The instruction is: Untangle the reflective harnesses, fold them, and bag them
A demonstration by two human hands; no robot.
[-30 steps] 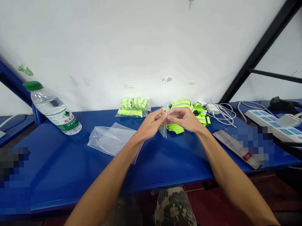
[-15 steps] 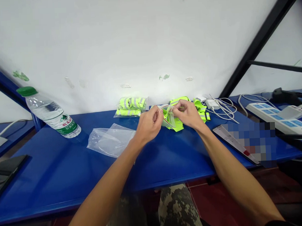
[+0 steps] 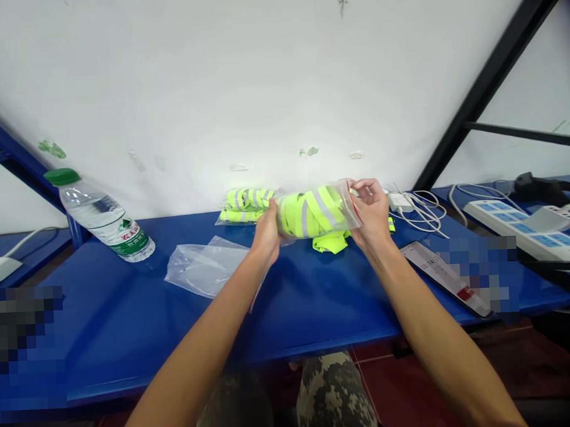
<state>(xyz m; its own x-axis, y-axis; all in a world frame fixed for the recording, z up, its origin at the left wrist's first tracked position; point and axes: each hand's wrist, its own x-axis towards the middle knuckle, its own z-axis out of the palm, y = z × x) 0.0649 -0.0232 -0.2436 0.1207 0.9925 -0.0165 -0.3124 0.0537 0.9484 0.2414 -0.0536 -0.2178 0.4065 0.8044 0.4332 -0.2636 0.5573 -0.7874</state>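
Observation:
Between my hands, above the blue table, is a clear zip bag with folded neon-yellow reflective straps inside. My left hand grips the bag's left end. At the other end, beside the red zip line, my right hand holds the bag's edge. More loose yellow reflective straps lie on the table beneath, partly hidden by the bag and my right hand. Behind my left hand, near the wall, rests another filled bag of yellow straps. A flat clear plastic bag lies left of my left forearm.
A water bottle with a green cap stands at the left. To the right are a white cable with its charger, a phone and a white power strip. The wall borders the table's back.
The bag of straps has been lifted and turned lengthwise toward me. My hands have moved apart, from pinching together at its opening to holding its two ends.

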